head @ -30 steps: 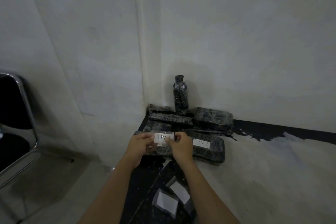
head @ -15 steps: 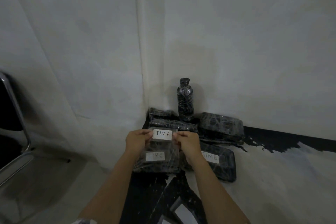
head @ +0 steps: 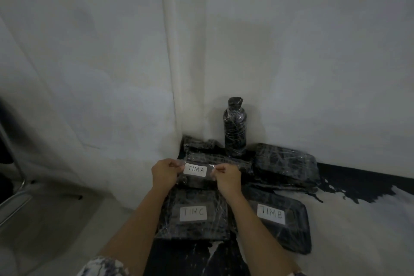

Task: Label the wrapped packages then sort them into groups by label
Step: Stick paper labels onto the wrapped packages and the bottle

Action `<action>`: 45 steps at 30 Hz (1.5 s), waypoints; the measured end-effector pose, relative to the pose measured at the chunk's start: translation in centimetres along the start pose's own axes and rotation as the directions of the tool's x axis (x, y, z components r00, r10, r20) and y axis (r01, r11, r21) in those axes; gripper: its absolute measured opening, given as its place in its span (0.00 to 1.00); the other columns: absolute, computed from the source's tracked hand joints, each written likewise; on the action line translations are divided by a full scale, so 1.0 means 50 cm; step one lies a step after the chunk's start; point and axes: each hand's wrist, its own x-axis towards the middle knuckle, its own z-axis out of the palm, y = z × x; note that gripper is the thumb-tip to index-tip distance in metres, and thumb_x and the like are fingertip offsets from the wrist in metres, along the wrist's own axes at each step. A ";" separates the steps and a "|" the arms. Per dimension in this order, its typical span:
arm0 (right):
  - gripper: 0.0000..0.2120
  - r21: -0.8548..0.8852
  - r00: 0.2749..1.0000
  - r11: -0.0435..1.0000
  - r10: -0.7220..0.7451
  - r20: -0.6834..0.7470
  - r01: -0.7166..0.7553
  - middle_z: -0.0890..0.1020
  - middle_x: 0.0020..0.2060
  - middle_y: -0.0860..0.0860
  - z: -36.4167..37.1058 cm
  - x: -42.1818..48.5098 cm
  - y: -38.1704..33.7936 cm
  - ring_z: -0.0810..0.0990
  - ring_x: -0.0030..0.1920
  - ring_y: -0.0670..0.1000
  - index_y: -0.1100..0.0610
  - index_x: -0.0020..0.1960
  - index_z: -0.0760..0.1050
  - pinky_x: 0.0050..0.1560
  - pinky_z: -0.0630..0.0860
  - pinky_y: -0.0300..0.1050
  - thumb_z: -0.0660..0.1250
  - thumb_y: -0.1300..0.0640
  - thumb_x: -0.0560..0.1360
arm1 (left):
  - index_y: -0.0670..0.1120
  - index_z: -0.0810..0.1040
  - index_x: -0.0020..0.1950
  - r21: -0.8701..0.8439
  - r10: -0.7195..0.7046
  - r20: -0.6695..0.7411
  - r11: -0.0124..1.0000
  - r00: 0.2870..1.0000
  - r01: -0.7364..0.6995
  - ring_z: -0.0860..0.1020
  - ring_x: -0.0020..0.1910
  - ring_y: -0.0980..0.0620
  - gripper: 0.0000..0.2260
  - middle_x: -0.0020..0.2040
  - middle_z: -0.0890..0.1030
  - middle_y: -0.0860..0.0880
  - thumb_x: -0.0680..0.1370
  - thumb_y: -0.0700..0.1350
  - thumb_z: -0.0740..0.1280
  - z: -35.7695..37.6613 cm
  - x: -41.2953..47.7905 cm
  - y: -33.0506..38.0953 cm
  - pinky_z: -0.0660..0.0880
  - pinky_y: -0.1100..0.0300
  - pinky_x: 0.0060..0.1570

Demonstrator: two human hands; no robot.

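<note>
A white label reading TIM A (head: pixel 195 169), backed by clear tape, is stretched between my two hands. My left hand (head: pixel 163 172) pinches its left end and my right hand (head: pixel 227 178) pinches its right end. The label hangs just over a black wrapped package (head: pixel 226 161) lying in the corner. In front of it lie a package labelled TIM C (head: pixel 193 214) and, to the right, one labelled TIM B (head: pixel 279 219). A wrapped bottle (head: pixel 235 127) stands upright against the wall. Another wrapped package (head: pixel 286 163) lies at the back right.
The packages sit in a corner of two white walls (head: pixel 291 51). The surface is dark with white patches (head: pixel 358 231). At the far left edge a metal chair frame (head: pixel 13 154) stands on the floor.
Both hands have carried the TIM A label up and away from me, towards the back package. The TIM C label, first hidden behind my hands, is in full view. The camera has tilted.
</note>
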 end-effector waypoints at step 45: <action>0.18 -0.386 0.965 0.886 0.255 -0.059 -0.258 0.81 0.53 0.58 0.016 0.017 -0.005 0.81 0.53 0.56 0.63 0.55 0.76 0.47 0.77 0.43 0.73 0.54 0.71 | 0.41 0.79 0.53 0.679 0.037 0.120 0.726 0.992 -0.109 0.74 0.54 0.47 0.20 0.51 0.74 0.43 0.73 0.56 0.68 0.087 0.041 -0.036 0.72 0.58 0.52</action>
